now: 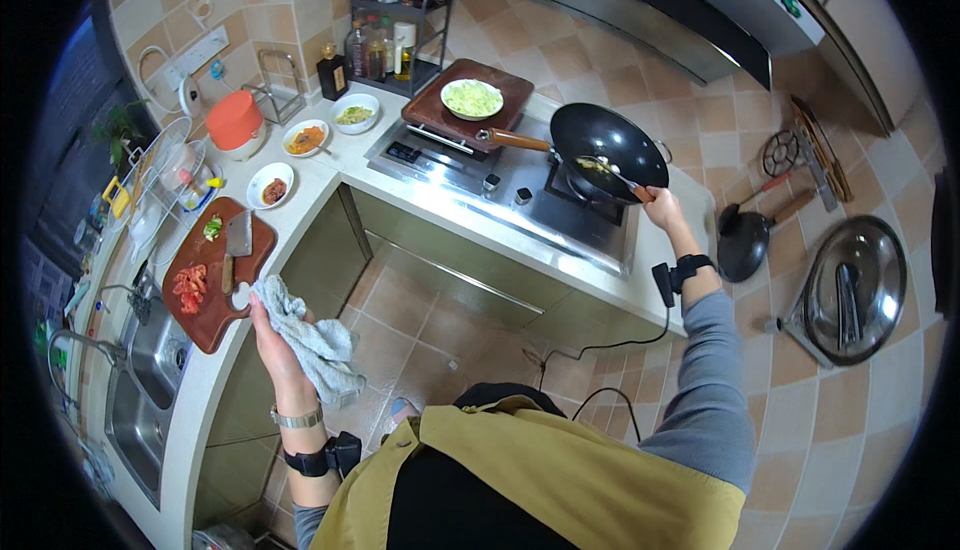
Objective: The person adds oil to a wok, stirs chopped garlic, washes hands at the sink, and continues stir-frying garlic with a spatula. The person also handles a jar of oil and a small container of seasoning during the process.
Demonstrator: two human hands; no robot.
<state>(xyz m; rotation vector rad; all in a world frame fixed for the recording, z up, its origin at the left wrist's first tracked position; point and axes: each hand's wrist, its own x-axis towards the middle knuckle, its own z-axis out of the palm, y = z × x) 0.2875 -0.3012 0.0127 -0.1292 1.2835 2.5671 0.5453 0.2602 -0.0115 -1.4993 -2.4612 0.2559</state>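
Note:
My right hand (663,209) grips the wooden handle of a cooking utensil (639,190), whose head reaches into a black wok (619,133). Some pale and yellowish food (598,165) lies low in the wok, which stands tilted over the right burner of the gas stove (450,175). Its wooden side handle (517,140) points left, with no hand on it. In my left hand (279,351) is a crumpled light grey-blue cloth (319,347), held above the floor beside the counter edge. The cloth hides part of my left fingers.
A cutting board (259,250) carries a cleaver (239,235), chopped tomato (190,287) and chopped greens (213,228). Bowls of meat (274,190), orange food (305,139) and greens (355,114) stand behind it. Shredded vegetable (471,98) fills another bowl. A sink (154,362) is at left.

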